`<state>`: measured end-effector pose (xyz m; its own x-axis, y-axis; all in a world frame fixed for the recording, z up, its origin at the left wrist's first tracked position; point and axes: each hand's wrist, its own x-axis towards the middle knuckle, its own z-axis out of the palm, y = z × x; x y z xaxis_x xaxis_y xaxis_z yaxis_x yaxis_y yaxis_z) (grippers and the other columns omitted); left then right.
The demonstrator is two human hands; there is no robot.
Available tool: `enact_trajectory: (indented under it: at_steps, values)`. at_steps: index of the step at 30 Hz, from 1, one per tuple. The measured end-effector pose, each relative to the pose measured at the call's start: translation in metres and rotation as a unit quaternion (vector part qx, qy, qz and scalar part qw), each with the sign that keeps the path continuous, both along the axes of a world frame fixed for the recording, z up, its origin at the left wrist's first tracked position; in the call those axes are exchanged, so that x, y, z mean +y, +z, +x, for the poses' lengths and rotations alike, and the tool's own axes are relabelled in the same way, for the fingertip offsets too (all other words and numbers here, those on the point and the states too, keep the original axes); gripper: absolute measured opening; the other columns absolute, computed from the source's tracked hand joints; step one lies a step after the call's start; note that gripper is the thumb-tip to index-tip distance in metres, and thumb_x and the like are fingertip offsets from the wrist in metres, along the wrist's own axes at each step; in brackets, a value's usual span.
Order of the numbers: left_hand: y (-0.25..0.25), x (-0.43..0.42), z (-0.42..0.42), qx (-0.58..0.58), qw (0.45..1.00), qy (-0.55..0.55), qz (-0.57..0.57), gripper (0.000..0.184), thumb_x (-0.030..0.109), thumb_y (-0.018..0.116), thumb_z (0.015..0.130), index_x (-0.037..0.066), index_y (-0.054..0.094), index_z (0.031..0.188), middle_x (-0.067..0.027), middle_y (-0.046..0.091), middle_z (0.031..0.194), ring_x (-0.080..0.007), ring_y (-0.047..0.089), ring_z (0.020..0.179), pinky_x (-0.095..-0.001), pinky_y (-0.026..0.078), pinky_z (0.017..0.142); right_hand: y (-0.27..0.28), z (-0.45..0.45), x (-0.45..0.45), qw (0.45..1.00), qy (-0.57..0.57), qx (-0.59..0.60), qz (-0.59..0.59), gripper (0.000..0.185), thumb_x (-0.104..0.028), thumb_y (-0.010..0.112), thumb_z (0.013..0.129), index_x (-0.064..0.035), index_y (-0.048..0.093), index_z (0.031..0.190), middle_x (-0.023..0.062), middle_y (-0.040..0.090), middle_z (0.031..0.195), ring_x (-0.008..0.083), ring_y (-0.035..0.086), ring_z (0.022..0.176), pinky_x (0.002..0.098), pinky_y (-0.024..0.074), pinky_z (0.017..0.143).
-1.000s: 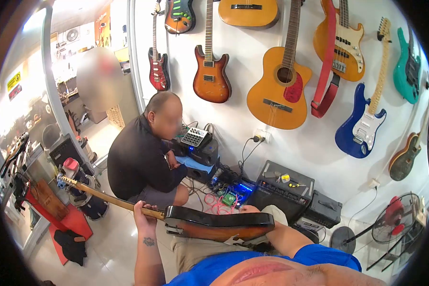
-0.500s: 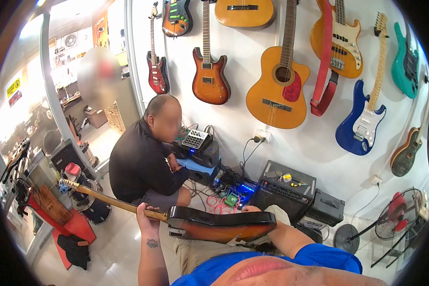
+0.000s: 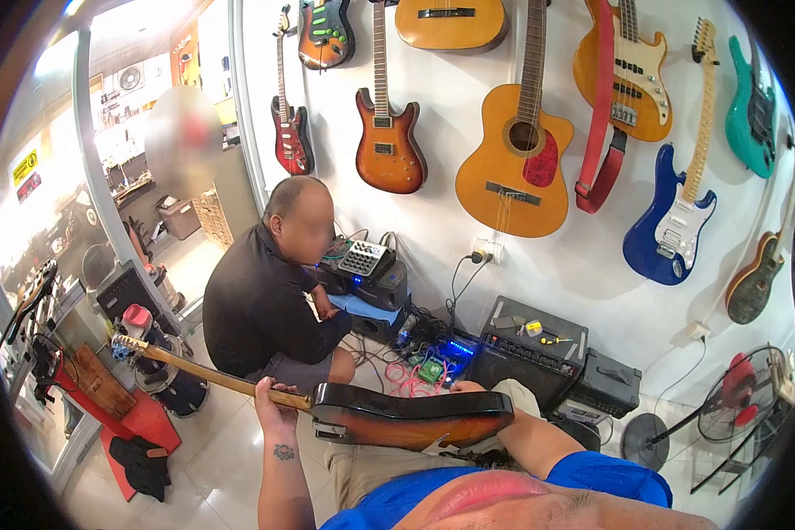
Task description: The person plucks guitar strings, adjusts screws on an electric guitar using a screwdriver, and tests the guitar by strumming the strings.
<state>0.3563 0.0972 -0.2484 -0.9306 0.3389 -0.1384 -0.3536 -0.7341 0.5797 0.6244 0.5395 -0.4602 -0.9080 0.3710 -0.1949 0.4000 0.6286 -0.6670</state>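
A sunburst electric guitar (image 3: 415,422) with dark edges lies across my lap, its pale neck pointing left. My left hand (image 3: 278,402) is wrapped round the neck close to the body, thumb and fingers closed. Over the far edge of the body, part of my right hand (image 3: 466,386) shows. The forearm rests against the body's right end, and the guitar hides the fingers. The headstock (image 3: 131,345) reaches toward the drum-like containers at the left.
A person (image 3: 274,283) in a black shirt crouches left of the amplifiers, near a small mixer (image 3: 364,256). A pedalboard (image 3: 442,358) with pink cables lies ahead. A large amplifier (image 3: 530,353) and a standing fan (image 3: 738,397) are rightward. Several guitars hang on the wall.
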Motion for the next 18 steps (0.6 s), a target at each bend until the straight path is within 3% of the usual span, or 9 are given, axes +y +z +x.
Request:
enact_trajectory:
  at_steps: [2, 5, 11, 14, 18]
  values:
    - [0.001, 0.0, 0.001, -0.002, 1.0, 0.001, 0.003, 0.02, 0.029, 0.076, 0.087, 0.015, 0.062, 0.091, 0.0012, 0.061, 0.073, -0.0159, 0.062, 0.072, -0.0398, 0.057, 0.081, 0.001, 0.0, 0.004, 0.998, 0.053, -0.006, 0.014, 0.038, -0.037, 0.072, 0.084, -0.0033, 0.076, 0.102, 0.0186, 0.074, 0.095, 0.0332, 0.072, 0.089, 0.0473, 0.0528, 0.075]
    - [0.001, 0.001, 0.001, 0.0, 1.0, -0.001, 0.003, 0.02, 0.029, 0.076, 0.087, 0.015, 0.062, 0.09, 0.0009, 0.061, 0.073, -0.0166, 0.063, 0.072, -0.0403, 0.057, 0.081, 0.003, 0.005, -0.003, 0.999, 0.015, 0.021, 0.021, 0.035, -0.034, 0.072, 0.084, -0.0018, 0.076, 0.098, 0.0187, 0.074, 0.091, 0.0334, 0.072, 0.084, 0.0473, 0.0524, 0.072]
    - [-0.005, 0.002, -0.003, -0.004, 1.0, -0.002, 0.001, 0.02, 0.03, 0.076, 0.086, 0.015, 0.062, 0.091, -0.0001, 0.061, 0.073, -0.0179, 0.063, 0.072, -0.0402, 0.057, 0.08, 0.019, 0.009, -0.013, 0.996, -0.024, 0.064, -0.053, 0.032, -0.029, 0.073, 0.083, -0.0005, 0.077, 0.098, 0.0147, 0.076, 0.089, 0.0249, 0.072, 0.082, 0.044, 0.0527, 0.071]
    - [-0.002, 0.002, -0.001, -0.007, 1.0, -0.002, -0.006, 0.021, 0.03, 0.076, 0.086, 0.015, 0.062, 0.09, -0.0002, 0.061, 0.073, -0.0182, 0.063, 0.072, -0.0402, 0.058, 0.08, 0.033, 0.01, -0.015, 0.996, -0.026, 0.009, -0.087, 0.034, -0.028, 0.074, 0.082, 0.0004, 0.076, 0.101, 0.0132, 0.076, 0.089, 0.0227, 0.072, 0.083, 0.043, 0.0532, 0.072]
    - [-0.003, 0.002, -0.003, 0.0, 1.0, -0.002, -0.004, 0.021, 0.031, 0.076, 0.086, 0.015, 0.062, 0.09, -0.0003, 0.061, 0.073, -0.0185, 0.063, 0.072, -0.0404, 0.057, 0.08, 0.023, 0.005, -0.01, 0.999, 0.001, -0.024, -0.048, 0.032, -0.028, 0.073, 0.083, -0.0028, 0.076, 0.103, 0.0137, 0.075, 0.092, 0.0225, 0.071, 0.085, 0.0425, 0.0533, 0.075]
